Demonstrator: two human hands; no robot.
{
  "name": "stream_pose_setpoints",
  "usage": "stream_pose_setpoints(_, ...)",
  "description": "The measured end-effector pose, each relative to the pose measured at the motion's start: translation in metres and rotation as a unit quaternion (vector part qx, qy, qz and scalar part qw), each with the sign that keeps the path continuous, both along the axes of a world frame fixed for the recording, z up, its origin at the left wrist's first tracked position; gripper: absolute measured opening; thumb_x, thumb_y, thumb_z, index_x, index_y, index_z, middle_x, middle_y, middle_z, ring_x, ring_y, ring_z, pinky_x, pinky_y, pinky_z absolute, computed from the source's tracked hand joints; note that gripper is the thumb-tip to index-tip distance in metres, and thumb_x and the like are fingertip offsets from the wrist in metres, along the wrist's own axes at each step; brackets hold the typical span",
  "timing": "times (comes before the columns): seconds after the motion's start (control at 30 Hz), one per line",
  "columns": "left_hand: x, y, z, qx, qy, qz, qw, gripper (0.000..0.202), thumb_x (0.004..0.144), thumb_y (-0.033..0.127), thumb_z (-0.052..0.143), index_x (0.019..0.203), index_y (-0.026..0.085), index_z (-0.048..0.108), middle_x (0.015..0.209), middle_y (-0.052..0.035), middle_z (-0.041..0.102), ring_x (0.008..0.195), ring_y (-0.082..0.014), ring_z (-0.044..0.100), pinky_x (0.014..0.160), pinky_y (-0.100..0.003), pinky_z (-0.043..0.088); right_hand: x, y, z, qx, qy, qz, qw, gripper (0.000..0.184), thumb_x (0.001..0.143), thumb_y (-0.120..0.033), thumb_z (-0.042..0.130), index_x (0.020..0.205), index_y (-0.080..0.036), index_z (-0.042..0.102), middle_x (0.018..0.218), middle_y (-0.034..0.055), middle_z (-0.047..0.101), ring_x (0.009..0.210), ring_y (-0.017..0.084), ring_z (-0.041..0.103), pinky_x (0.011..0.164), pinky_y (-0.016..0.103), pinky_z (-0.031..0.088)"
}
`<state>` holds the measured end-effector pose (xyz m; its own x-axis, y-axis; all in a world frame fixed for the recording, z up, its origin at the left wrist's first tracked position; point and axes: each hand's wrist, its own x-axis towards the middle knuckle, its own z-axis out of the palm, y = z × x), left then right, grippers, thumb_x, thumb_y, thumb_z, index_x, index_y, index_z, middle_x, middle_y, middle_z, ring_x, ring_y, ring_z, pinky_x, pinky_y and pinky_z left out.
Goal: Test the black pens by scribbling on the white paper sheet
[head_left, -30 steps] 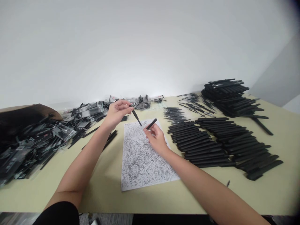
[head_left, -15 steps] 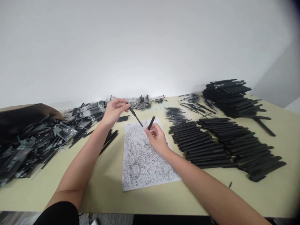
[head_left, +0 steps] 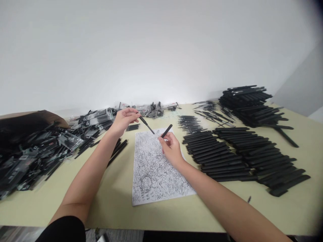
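Above the far edge of the scribbled paper (head_left: 156, 161), mid-desk (head_left: 113, 201), the left hand (head_left: 124, 120) pinches a thin pen (head_left: 146, 124) by its back end; the right hand (head_left: 171, 146) pinches its cap (head_left: 167, 130). Both look light, stiff and smooth, best gripped mid-barrel.

Packet labels (head_left: 97, 117): we find the print too small to read.
Left heap (head_left: 15, 168): blurred and cut off by the frame's left edge.
Right forearm (head_left: 252, 222): cut by the bottom edge.
Speck (head_left: 249, 199) on table: too small for us to identify.
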<state>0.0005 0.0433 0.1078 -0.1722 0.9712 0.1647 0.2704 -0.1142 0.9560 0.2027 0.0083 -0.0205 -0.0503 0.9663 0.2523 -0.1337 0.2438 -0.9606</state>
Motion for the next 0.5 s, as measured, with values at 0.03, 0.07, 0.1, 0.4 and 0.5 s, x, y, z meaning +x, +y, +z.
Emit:
stream_pose_setpoints(0.03, -0.001, 0.001, 0.0, 0.0, -0.002, 0.006, 1.0, 0.026, 0.066, 0.028, 0.081, 0.083, 0.018, 0.064, 0.069, -0.0033, 0.066, 0.063, -0.014, 0.063, 0.064, -0.028, 0.049, 0.0, 0.0, 0.0, -0.002, 0.0, -0.007, 1.0, 0.025, 0.082, -0.046, 0.062, 0.091, -0.023, 0.055, 0.088, 0.0, 0.065, 0.047, 0.008, 0.044, 0.043, 0.023, 0.035)
stream_pose_setpoints(0.07, -0.002, 0.001, 0.0, -0.001, -0.005, 0.01, 1.0, 0.027, 0.065, 0.028, 0.081, 0.083, 0.018, 0.064, 0.07, -0.0034, 0.067, 0.063, -0.0138, 0.064, 0.064, -0.027, 0.048, 0.0, 0.001, -0.001, -0.004, 0.001, -0.012, 1.0, 0.026, 0.082, -0.046, 0.062, 0.091, -0.023, 0.055, 0.088, -0.0001, 0.065, 0.047, 0.007, 0.045, 0.043, 0.023, 0.035)
stream_pose_setpoints(0.1, -0.003, 0.002, -0.001, -0.004, -0.011, 0.013, 1.0, 0.027, 0.065, 0.028, 0.081, 0.083, 0.018, 0.064, 0.071, -0.0035, 0.067, 0.064, -0.0136, 0.064, 0.064, -0.027, 0.048, 0.0, 0.001, -0.001, -0.006, 0.003, -0.015, 1.0, 0.026, 0.082, -0.046, 0.063, 0.091, -0.023, 0.055, 0.087, -0.0003, 0.065, 0.047, 0.007, 0.045, 0.042, 0.023, 0.036)
stream_pose_setpoints(0.4, -0.009, 0.012, -0.013, -0.076, -0.097, 0.037, 0.992, 0.018, 0.069, 0.021, 0.078, 0.08, 0.018, 0.065, 0.078, -0.002, 0.067, 0.061, -0.0094, 0.064, 0.058, -0.022, 0.046, 0.0, 0.0, 0.0, -0.032, 0.044, 0.002, 0.999, 0.032, 0.08, -0.049, 0.065, 0.093, -0.023, 0.053, 0.09, -0.0007, 0.063, 0.043, 0.006, 0.048, 0.038, 0.022, 0.04)
stream_pose_setpoints(0.5, -0.012, 0.015, -0.018, -0.103, -0.121, 0.039, 0.987, 0.018, 0.068, 0.022, 0.079, 0.079, 0.018, 0.065, 0.074, -0.0008, 0.066, 0.061, -0.0093, 0.064, 0.058, -0.021, 0.047, 0.0, -0.001, 0.002, -0.031, 0.056, 0.001, 0.998, 0.033, 0.079, -0.049, 0.065, 0.093, -0.022, 0.053, 0.09, -0.0006, 0.063, 0.044, 0.006, 0.047, 0.039, 0.021, 0.04)
